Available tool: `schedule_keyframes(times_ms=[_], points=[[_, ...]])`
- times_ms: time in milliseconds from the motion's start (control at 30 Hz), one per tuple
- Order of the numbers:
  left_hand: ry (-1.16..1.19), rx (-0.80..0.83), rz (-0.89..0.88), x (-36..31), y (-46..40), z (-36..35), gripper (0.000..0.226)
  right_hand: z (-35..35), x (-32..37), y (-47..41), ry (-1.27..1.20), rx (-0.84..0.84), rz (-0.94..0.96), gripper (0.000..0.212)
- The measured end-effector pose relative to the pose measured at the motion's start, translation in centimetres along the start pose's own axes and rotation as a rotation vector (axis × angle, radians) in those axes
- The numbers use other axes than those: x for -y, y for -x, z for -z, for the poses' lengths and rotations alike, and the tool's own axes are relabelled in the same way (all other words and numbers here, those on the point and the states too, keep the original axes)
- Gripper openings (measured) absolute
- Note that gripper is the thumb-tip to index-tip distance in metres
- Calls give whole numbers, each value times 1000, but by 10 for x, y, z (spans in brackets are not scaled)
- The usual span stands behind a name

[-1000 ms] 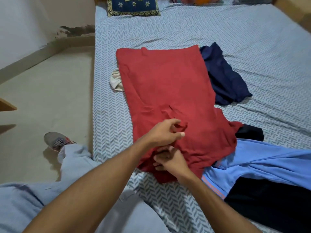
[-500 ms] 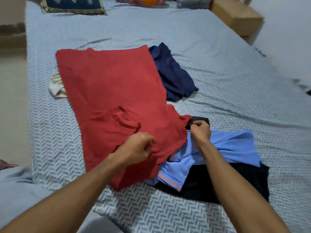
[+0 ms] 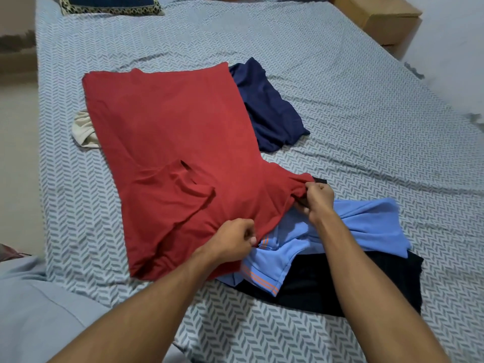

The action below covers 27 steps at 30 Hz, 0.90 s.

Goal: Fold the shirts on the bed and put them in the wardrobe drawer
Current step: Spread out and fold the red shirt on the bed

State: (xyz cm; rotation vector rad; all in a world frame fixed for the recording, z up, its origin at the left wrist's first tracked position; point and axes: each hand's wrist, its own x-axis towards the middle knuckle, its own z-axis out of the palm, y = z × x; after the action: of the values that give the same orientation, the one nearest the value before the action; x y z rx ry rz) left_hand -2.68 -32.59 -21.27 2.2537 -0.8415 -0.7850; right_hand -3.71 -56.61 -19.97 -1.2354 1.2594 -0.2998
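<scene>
On the bed [image 3: 340, 87], covered by a grey chevron sheet, a red shirt [image 3: 178, 153] lies spread flat; its long axis runs from the far left edge down toward the person, so the hem points away and the shoulders lie near; one sleeve is folded in over the body; the left hand [image 3: 230, 241] pinches the near edge of the red shirt, fingers curled; the right hand [image 3: 315, 199] grips the shirt's right sleeve tip, bunching the cloth; a blue shirt [image 3: 361, 226] with orange stripes lies under the red one's right corner, atop a black garment [image 3: 327, 286]; a navy shirt [image 3: 267, 108] lies crumpled just beyond, touching the red shirt's right edge; a beige cloth [image 3: 83, 128] peeks from under its left edge; a pillow [image 3: 110, 3] sits at the head.
</scene>
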Motion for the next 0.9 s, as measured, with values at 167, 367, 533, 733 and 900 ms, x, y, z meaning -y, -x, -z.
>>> schedule_keyframes(times_ms=[167, 367, 533, 733, 900], points=[[-33, 8, 82, 5, -6, -8, 36, 10, -21, -5, 81, 46, 17, 17], [125, 69, 192, 12, -12, -8, 11, 6, -5, -11, -45, 104, -58, 17], [549, 151, 161, 11, -1, 3, 30, 12, 3, -27, 54, -176, 196, 23], [344, 148, 125, 17, -6, -5, 14, 14, -12, -34, -80, -192, -21, 7], [215, 185, 169, 19, -7, -7, 8, 3, 23, -14, -20, -283, 191, 8]])
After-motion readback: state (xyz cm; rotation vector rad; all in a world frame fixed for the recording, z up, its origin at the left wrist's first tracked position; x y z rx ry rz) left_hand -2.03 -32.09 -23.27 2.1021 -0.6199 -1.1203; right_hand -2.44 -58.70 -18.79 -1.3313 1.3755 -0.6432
